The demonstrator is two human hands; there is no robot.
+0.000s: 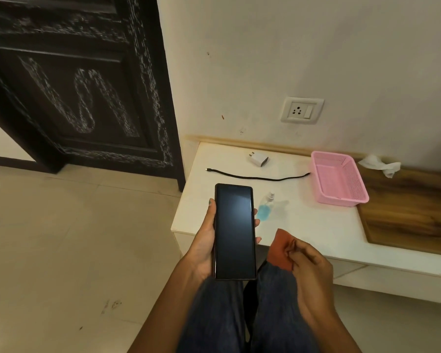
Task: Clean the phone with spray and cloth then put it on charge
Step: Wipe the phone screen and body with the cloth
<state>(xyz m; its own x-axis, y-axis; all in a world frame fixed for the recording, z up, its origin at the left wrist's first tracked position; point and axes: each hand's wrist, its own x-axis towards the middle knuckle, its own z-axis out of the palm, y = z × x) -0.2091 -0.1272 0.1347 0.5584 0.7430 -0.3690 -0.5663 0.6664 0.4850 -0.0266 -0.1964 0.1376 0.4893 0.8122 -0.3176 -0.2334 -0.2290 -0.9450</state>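
Observation:
My left hand (203, 240) holds a black phone (234, 230) upright by its edges, dark screen facing me, above my knees. My right hand (307, 266) pinches a rust-orange cloth (280, 247) to the right of the phone, a small gap between them. A small spray bottle (265, 208) with blue liquid lies on its side on the white ledge (316, 225), just beyond the phone. Further back on the ledge are a black charging cable (257, 177) stretched out and a white charger plug (259, 159). A wall socket (302, 110) sits above the ledge.
An empty pink plastic basket (339, 178) stands on the ledge's right part, beside a wooden board (413, 212). A crumpled white tissue (381, 164) lies by the wall. A dark carved door (82, 85) is at the left, tiled floor (74, 238) below.

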